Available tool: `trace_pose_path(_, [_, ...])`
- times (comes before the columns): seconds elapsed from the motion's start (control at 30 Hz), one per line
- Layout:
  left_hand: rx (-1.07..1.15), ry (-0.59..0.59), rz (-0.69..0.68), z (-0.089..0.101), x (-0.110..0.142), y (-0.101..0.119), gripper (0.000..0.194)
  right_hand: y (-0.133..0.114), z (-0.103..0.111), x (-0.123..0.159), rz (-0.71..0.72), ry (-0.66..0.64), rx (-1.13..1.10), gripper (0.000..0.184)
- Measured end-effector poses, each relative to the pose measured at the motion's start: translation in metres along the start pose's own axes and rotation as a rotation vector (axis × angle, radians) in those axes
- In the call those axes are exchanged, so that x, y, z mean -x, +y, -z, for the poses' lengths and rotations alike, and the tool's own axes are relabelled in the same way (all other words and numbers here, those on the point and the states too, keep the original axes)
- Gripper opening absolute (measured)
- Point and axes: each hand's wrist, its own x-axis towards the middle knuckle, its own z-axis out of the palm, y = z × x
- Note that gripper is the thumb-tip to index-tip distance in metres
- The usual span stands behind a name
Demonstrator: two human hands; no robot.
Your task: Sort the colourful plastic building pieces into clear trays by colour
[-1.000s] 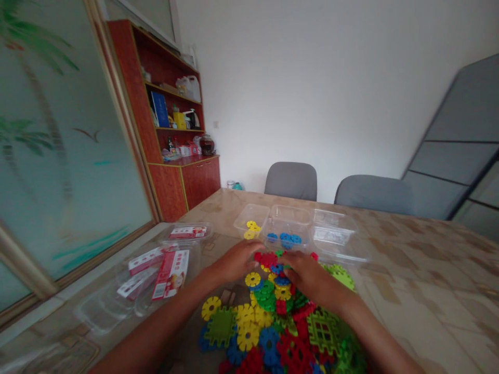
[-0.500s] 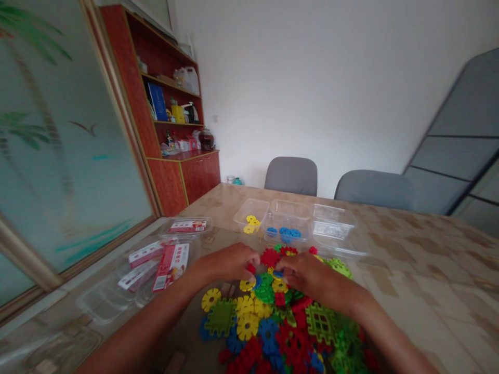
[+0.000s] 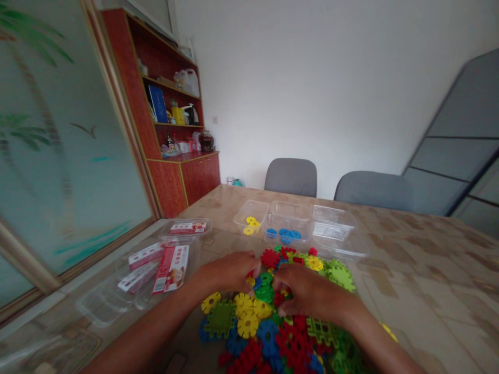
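Note:
A heap of plastic building pieces lies on the table before me, with yellow flower discs point(image 3: 248, 323), blue discs point(image 3: 267, 332), green discs point(image 3: 265, 288), red pieces point(image 3: 294, 340) and light green square pieces point(image 3: 220, 319). At the heap's left far side, my left hand point(image 3: 234, 271) has its fingers closed on a small red piece point(image 3: 250, 274), only partly visible. Beside it, my right hand point(image 3: 307, 291) reaches down over the middle of the heap, thumb and fingers apart. Red and yellow pieces show beneath its fingers, partly hidden by the hand.
Beyond the heap stand clear tubs: one with yellow discs point(image 3: 238, 223), one with blue discs point(image 3: 268, 240), and further clear plastic containers point(image 3: 339, 249). Clear boxes with red-and-white labels point(image 3: 171, 267) lie left. Two grey chairs point(image 3: 290, 176) stand behind the table point(image 3: 421, 270).
My right hand has come nearer to me and spread its thumb; the blue disc at its fingertips no longer shows. My left hand has lowered slightly. A yellow disc at the far right of the heap is uncovered.

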Motion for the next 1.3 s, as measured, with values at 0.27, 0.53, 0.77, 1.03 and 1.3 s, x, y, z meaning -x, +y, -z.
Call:
trace_pose_path(0.27, [0.073,0.005,-0.061,0.008,0.006,0.003,0.015,0.004,0.004,-0.001,-0.024,0.017,-0.004,0.011])
trace_pose_path(0.53, [0.131,0.001,-0.109,0.008,0.004,0.006,0.034,0.007,0.007,0.0,0.029,0.054,0.028,0.022])
trace_pose_path(0.77, [0.133,-0.032,-0.093,0.009,0.004,0.007,0.03,0.015,0.015,0.003,0.039,0.073,0.019,0.024])
trace_pose_path(1.03, [0.103,-0.055,-0.053,0.007,0.003,0.011,0.032,0.007,0.02,0.003,0.019,0.011,0.012,0.022])
trace_pose_path(1.3, [-0.007,-0.09,0.056,0.008,0.006,0.008,0.031,0.013,0.014,0.005,-0.042,0.017,0.025,0.01])
